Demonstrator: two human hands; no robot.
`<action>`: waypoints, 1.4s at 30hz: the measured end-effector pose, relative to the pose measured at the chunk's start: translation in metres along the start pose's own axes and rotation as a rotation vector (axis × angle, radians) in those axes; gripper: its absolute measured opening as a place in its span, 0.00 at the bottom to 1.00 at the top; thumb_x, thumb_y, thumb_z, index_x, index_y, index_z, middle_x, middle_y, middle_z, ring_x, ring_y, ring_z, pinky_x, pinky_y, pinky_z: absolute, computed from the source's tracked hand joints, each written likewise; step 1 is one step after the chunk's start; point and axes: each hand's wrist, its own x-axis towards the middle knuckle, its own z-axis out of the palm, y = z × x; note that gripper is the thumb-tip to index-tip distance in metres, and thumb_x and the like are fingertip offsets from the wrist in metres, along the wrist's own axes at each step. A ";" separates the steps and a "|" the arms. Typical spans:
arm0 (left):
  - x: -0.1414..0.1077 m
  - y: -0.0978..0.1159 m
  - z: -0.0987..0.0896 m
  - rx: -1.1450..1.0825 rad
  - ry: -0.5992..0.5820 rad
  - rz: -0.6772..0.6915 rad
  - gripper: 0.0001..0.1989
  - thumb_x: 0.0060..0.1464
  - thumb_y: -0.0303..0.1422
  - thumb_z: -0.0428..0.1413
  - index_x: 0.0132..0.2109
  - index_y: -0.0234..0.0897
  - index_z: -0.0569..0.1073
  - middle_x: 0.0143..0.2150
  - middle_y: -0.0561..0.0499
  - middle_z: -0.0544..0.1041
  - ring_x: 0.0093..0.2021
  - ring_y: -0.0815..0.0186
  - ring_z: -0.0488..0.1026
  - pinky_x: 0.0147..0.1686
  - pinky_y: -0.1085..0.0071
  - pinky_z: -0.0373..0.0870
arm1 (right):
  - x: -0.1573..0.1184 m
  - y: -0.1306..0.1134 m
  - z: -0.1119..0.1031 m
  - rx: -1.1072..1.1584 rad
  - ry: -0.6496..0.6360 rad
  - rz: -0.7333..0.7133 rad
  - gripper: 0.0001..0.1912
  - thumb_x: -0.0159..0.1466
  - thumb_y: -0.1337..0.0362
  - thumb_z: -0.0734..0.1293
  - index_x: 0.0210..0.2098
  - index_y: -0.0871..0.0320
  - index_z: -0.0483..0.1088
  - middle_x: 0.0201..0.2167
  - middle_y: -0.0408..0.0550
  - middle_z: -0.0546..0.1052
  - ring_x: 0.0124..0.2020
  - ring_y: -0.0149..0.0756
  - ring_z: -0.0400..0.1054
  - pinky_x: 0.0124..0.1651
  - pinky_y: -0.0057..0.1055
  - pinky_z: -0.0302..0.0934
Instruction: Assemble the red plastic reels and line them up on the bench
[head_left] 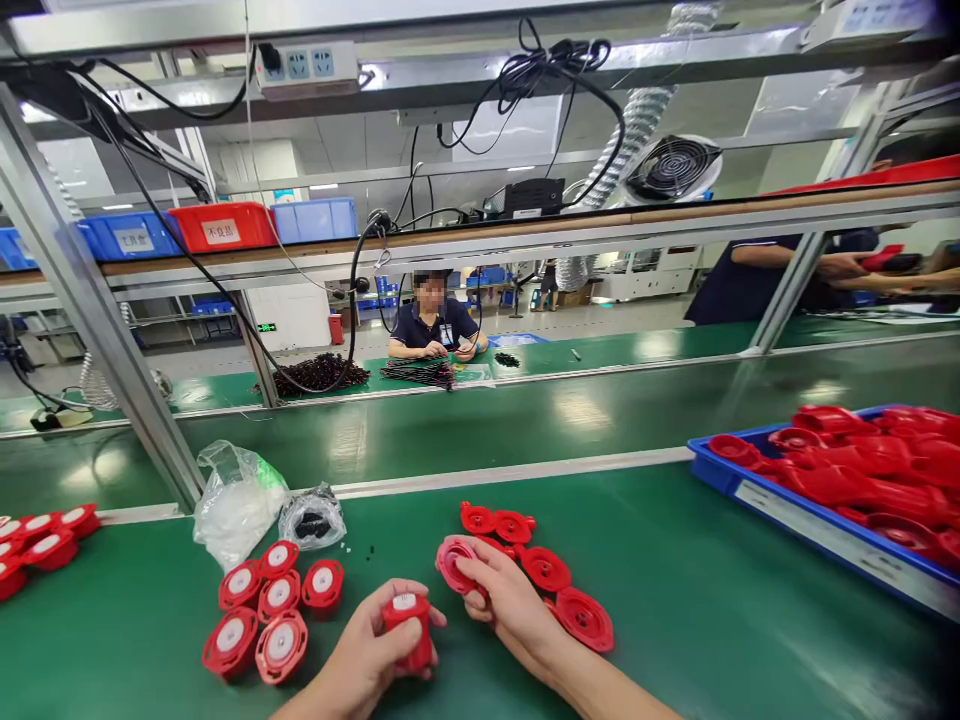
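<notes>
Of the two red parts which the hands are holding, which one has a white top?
The red part in the left hand: its top shows a white piece. The other part, in the right hand, shows a pinkish-red face instead.

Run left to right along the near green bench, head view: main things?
Leftmost red parts, larger plastic bag, smaller plastic bag, left hand with white-topped red part, right hand with round red part, blue tray.

Over the green bench [690, 590], the person's left hand [375, 640] curls in a grip; the right hand [510, 600], also above the bench, grips with bent fingers.
</notes>
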 end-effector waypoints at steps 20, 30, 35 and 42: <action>0.005 0.004 0.008 0.323 0.154 -0.030 0.11 0.35 0.26 0.64 0.28 0.36 0.69 0.19 0.59 0.70 0.18 0.72 0.62 0.17 0.76 0.64 | -0.023 0.011 0.010 -0.101 -0.240 -0.068 0.34 0.62 0.53 0.75 0.63 0.51 0.65 0.52 0.53 0.71 0.36 0.34 0.66 0.38 0.34 0.65; 0.000 0.022 0.019 0.391 -0.139 0.095 0.17 0.37 0.20 0.61 0.38 0.32 0.81 0.31 0.54 0.76 0.30 0.69 0.71 0.33 0.75 0.69 | -0.045 0.004 0.006 -0.859 -0.413 -0.620 0.30 0.67 0.61 0.71 0.67 0.45 0.65 0.63 0.59 0.68 0.40 0.43 0.72 0.41 0.39 0.69; -0.001 0.024 0.022 0.370 -0.220 0.173 0.14 0.41 0.21 0.60 0.38 0.32 0.82 0.33 0.52 0.78 0.38 0.61 0.73 0.43 0.68 0.71 | -0.046 0.006 0.009 -0.884 -0.414 -0.623 0.34 0.62 0.61 0.75 0.66 0.48 0.66 0.59 0.61 0.73 0.39 0.45 0.73 0.36 0.37 0.68; -0.002 0.024 0.023 0.403 -0.220 0.174 0.13 0.40 0.19 0.59 0.36 0.32 0.82 0.34 0.53 0.78 0.37 0.64 0.73 0.42 0.70 0.70 | -0.043 0.008 0.009 -0.851 -0.411 -0.602 0.30 0.61 0.60 0.76 0.62 0.50 0.71 0.57 0.61 0.74 0.36 0.43 0.73 0.35 0.36 0.68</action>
